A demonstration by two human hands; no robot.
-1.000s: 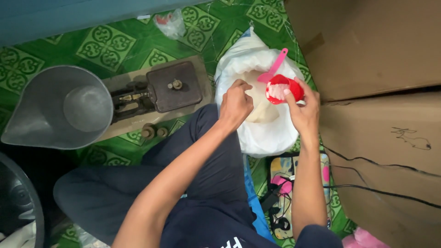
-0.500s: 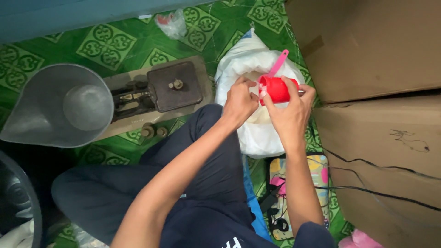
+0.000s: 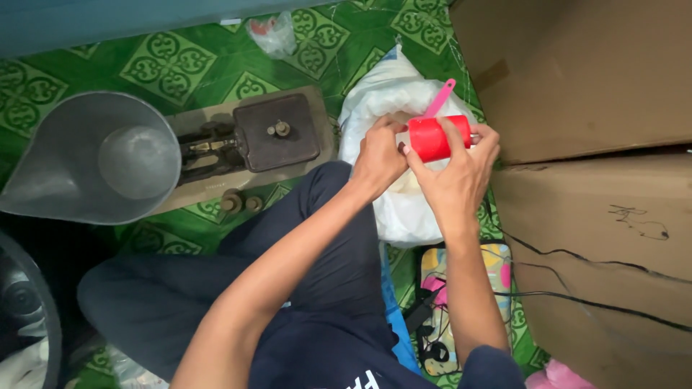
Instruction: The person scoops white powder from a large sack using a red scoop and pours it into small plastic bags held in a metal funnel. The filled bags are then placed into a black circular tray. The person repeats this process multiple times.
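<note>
My right hand grips a red cylindrical cup, held on its side above a large white sack. A pink handle sticks up behind the cup. My left hand rests against the cup's left end, its fingers curled at the rim and the sack's opening. What is in the cup or under the hands is hidden.
A balance scale with a grey metal scoop pan stands on the green patterned floor mat, small weights beside it. Cardboard boxes stand on the right, black cables across them. A small plastic bag lies at the top.
The red cup has turned from pointing down into the sack to lying on its side, lifted slightly. My left hand has moved up to its left end.
</note>
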